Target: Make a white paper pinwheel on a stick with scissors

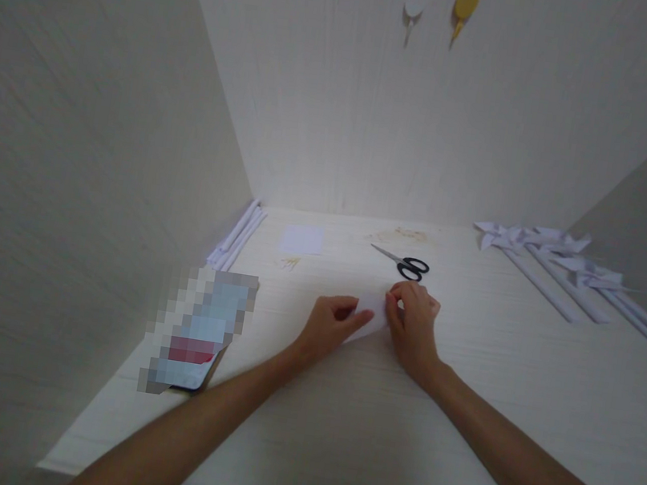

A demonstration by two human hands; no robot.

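Work in hand: both hands press a white paper (370, 314) flat on the counter (454, 424), just in front of the scissors (405, 264).
Left hand (328, 326): its grip is narrow, fingers curled, and the fingertips lie on the left edge of the paper.
Right hand (413, 325): fingers bent down on the right part of the paper, it seems pinching or creasing an edge; no tool is in it.
Done so far: several finished pinwheels (547, 251) on white sticks lie at the far right of the counter.
Left to do: the paper looks only part folded, I judge an early step; a blank square (302, 239), some small pins (289, 262) and spare sticks (237, 238) wait near the left wall.
Hidden: the hands cover most of the paper, so its folds and shape are not clear.
Hard to see: the flat thing (197, 333) at the left is blurred out; white paper on a pale counter gives weak edges.
Cut off: the pinwheel sticks run out of view at the right.
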